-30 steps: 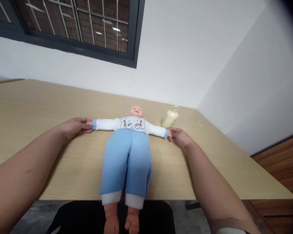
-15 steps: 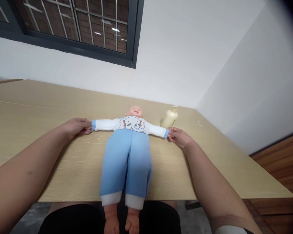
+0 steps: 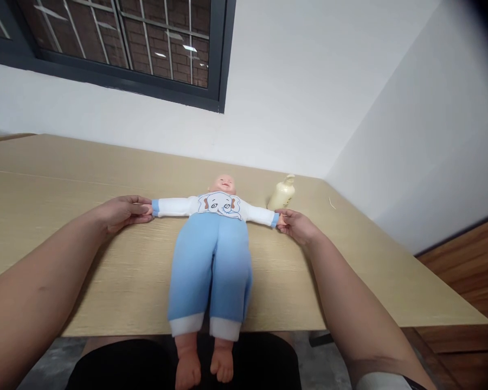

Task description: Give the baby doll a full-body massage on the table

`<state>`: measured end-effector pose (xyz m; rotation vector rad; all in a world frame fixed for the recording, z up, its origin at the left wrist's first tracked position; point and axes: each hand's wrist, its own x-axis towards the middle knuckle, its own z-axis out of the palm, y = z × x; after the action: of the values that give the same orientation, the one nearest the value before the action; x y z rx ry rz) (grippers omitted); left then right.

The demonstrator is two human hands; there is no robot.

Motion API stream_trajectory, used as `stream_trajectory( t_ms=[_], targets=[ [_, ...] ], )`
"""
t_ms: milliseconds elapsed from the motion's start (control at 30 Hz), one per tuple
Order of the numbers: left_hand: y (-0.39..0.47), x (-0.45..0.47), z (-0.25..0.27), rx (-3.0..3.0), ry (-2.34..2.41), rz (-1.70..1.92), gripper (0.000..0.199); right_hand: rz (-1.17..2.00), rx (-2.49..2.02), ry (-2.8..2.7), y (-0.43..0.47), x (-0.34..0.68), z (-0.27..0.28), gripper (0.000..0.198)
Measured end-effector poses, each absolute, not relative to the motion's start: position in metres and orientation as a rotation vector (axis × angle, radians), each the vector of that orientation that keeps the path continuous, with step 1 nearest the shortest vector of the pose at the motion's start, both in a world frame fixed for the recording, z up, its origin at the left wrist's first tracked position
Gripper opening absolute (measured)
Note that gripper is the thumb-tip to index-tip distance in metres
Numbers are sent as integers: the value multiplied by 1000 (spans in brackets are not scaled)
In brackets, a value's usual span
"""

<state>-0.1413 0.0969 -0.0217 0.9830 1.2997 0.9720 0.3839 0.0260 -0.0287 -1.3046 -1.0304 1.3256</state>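
A baby doll [image 3: 215, 249] lies on its back on the table, head toward the wall and feet past the front edge. It wears light blue trousers and a white top with an elephant face. Both its arms are stretched out sideways. My left hand [image 3: 124, 212] is closed on the doll's hand at the left, just beyond the blue cuff. At the other side my right hand [image 3: 299, 226] pinches the doll's other hand beside its cuff. Right behind that arm stands a cream pump bottle [image 3: 283, 195].
The wooden table [image 3: 361, 276] runs back to a white wall with a dark-framed window [image 3: 223, 65]. A thin pale strip [image 3: 332, 203] lies near the right side. Brown wood panelling [image 3: 467, 287] stands beyond the table's right edge.
Both hands stay at the doll's hands. The fingers of my left hand have loosened slightly, showing more of the doll's hand. The view has shifted a little.
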Motion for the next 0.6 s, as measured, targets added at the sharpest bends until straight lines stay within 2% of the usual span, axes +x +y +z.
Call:
stream_trajectory(
  t_ms=[100, 267, 433, 600],
  targets=[
    [96, -140, -20, 989, 1267, 963, 40, 1428, -1223, -1033, 22, 387, -24, 34],
    [96, -137, -21, 1007, 1340, 960, 30, 1448, -1198, -1105, 22, 391, -26, 17],
    [97, -135, -23, 1084, 1371, 947, 25, 1361, -1309, -1156, 25, 388, -31, 32],
    [98, -134, -25, 1118, 1342, 934, 26, 1259, -1355, -1099, 31, 384, -37, 32]
  ],
)
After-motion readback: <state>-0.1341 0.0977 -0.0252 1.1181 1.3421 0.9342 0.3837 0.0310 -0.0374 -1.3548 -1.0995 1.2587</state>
